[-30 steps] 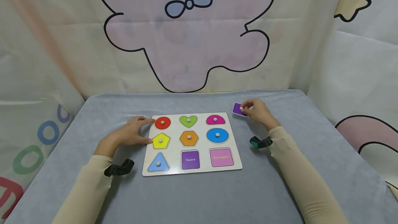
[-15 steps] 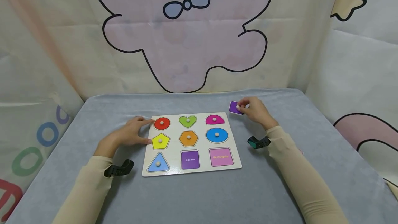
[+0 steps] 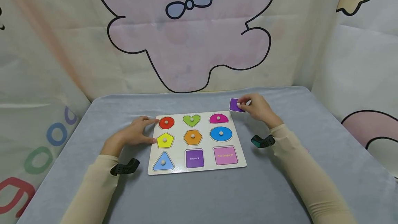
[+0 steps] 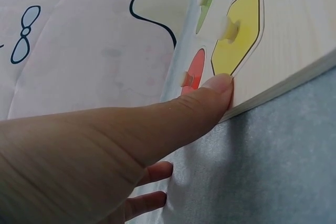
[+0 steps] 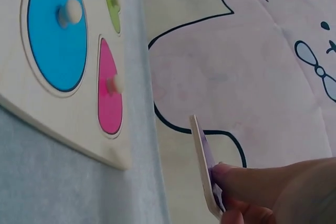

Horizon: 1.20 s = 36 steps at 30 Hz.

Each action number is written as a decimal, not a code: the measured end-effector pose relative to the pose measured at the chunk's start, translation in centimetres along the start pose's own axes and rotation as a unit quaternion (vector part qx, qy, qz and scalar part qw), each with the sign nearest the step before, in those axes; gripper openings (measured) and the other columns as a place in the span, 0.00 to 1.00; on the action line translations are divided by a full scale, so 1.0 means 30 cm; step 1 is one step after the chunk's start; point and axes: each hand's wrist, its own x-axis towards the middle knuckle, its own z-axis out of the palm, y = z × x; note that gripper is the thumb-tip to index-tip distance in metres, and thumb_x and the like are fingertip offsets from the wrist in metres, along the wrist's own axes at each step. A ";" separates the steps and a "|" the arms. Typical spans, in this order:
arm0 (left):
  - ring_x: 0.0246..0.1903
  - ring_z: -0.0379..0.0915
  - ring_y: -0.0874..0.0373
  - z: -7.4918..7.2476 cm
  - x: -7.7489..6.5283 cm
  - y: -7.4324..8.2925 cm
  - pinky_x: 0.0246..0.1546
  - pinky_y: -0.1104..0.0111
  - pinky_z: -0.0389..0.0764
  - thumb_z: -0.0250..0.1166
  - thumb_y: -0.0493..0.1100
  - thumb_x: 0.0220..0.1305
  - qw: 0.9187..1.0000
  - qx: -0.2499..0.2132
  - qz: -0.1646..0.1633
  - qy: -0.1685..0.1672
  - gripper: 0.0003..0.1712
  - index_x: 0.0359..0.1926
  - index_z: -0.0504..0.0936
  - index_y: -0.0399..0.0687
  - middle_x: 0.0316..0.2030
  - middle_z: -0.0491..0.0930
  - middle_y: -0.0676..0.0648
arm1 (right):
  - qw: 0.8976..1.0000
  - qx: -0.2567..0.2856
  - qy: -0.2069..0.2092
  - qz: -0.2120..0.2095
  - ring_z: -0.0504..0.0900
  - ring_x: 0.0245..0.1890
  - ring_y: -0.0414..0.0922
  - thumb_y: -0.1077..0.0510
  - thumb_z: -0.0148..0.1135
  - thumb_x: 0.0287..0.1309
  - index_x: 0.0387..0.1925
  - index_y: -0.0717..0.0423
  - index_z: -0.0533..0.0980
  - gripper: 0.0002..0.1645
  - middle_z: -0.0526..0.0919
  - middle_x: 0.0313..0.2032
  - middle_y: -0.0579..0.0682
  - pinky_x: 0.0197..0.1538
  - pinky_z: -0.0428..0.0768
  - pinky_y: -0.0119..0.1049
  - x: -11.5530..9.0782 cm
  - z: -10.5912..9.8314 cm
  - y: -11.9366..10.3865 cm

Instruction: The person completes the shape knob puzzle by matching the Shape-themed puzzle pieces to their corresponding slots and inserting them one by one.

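Note:
A white wooden knob puzzle board (image 3: 205,163) lies on the cloth. My left hand (image 3: 133,134) touches its left edge, thumb beside the yellow pentagon (image 3: 165,140) and index finger near the red piece (image 3: 166,122); in the left wrist view the thumb (image 4: 184,119) rests on the board's rim. My right hand (image 3: 259,109) pinches the purple square piece (image 3: 234,104) by its knob, just beyond the board's back right corner. In the right wrist view that piece (image 5: 202,161) is tilted, seen nearly edge-on. Two recesses have no knobbed piece: the purple "Square" (image 3: 194,158) and the pink "Rectangular" (image 3: 225,155).
A grey-blue cloth (image 3: 199,196) covers the table. Behind it hangs a printed curtain (image 3: 186,44). Several other knobbed pieces sit in the board, including the blue oval (image 3: 221,133). Something small and pink (image 3: 307,150) shows beside the right sleeve, mostly hidden.
The right hand has brought the purple square piece slightly left, closer to the board's back right corner. The left hand keeps its place on the board's edge. The head view has shifted a little.

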 end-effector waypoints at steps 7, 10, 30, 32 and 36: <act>0.69 0.56 0.31 0.001 -0.001 0.013 0.65 0.32 0.67 0.75 0.58 0.56 1.000 0.002 -0.010 -0.002 0.51 0.76 0.64 0.51 0.71 0.59 0.29 | 1.000 0.019 -0.007 -0.024 0.75 0.34 0.50 0.59 0.66 0.66 0.44 0.62 0.84 0.10 0.81 0.36 0.57 0.32 0.75 0.33 -0.011 -0.004 -0.033; 0.69 0.56 0.30 0.004 -0.007 0.013 0.65 0.32 0.67 0.75 0.57 0.56 1.000 0.002 -0.011 -0.001 0.51 0.76 0.64 0.51 0.72 0.59 0.28 | 0.999 0.027 -0.015 -0.029 0.75 0.34 0.50 0.59 0.67 0.65 0.44 0.62 0.84 0.10 0.80 0.36 0.57 0.33 0.75 0.33 -0.015 0.017 -0.048; 0.68 0.57 0.32 -0.012 -0.005 0.017 0.66 0.33 0.66 0.75 0.57 0.57 1.000 -0.002 0.004 0.004 0.50 0.76 0.64 0.50 0.71 0.61 0.29 | 0.994 0.022 -0.049 -0.091 0.74 0.27 0.46 0.60 0.68 0.64 0.43 0.59 0.86 0.09 0.82 0.33 0.54 0.26 0.73 0.32 -0.044 0.058 -0.133; 0.68 0.57 0.32 -0.012 -0.008 0.019 0.66 0.33 0.66 0.74 0.57 0.57 1.000 -0.001 0.006 0.004 0.50 0.76 0.64 0.50 0.70 0.61 0.29 | 0.994 0.018 -0.053 -0.098 0.74 0.27 0.46 0.60 0.68 0.64 0.43 0.59 0.86 0.09 0.82 0.34 0.54 0.25 0.73 0.32 -0.050 0.066 -0.143; 0.68 0.57 0.32 -0.011 -0.012 0.017 0.65 0.33 0.67 0.74 0.57 0.57 1.000 -0.001 0.008 0.005 0.49 0.75 0.65 0.50 0.70 0.62 0.29 | 0.992 0.015 -0.067 -0.102 0.74 0.28 0.46 0.58 0.68 0.64 0.43 0.58 0.86 0.09 0.82 0.34 0.53 0.26 0.73 0.31 -0.064 0.082 -0.163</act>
